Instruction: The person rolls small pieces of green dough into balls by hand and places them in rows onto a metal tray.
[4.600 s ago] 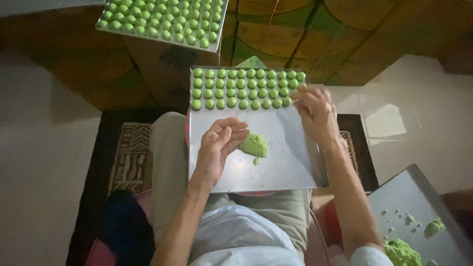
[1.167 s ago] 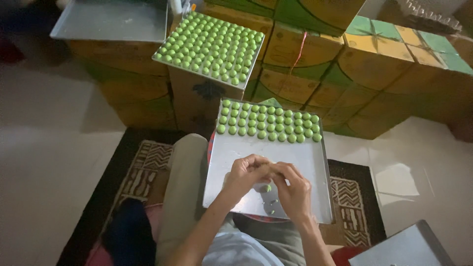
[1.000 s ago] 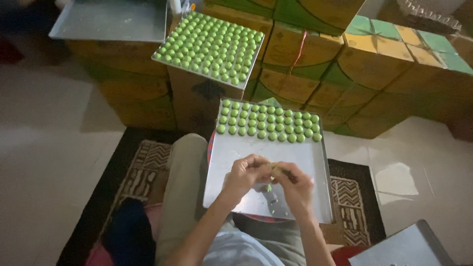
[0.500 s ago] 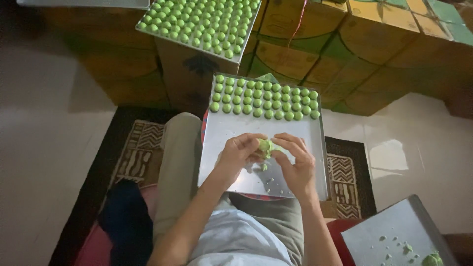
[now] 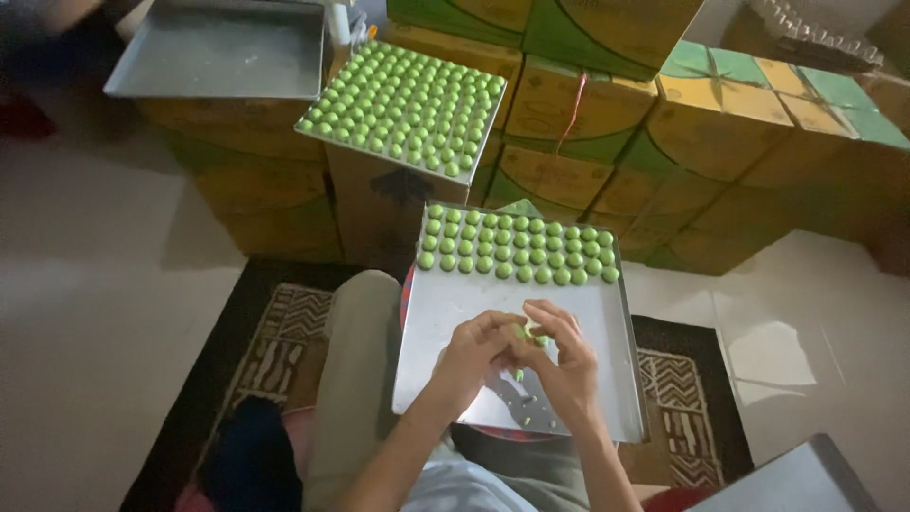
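A metal tray [image 5: 607, 332] rests on my lap, its far end filled with rows of small green dough balls [image 5: 517, 246]. Over the tray's bare near half, my left hand [image 5: 474, 356] and my right hand [image 5: 567, 365] meet and pinch a small lump of green dough [image 5: 523, 334] between their fingertips. A few green crumbs [image 5: 519, 376] lie on the tray under my hands.
A second tray full of green balls [image 5: 408, 104] sits on stacked cardboard boxes [image 5: 607, 142] ahead. An empty metal tray [image 5: 223, 52] lies to its left. Another tray's corner [image 5: 806, 479] shows at the lower right. A patterned rug [image 5: 275, 341] lies under my legs.
The camera tilted up, so the far trays came back into view. My hands stay together over the lap tray, still working the green lump, which looks smaller than 4.6 s ago.
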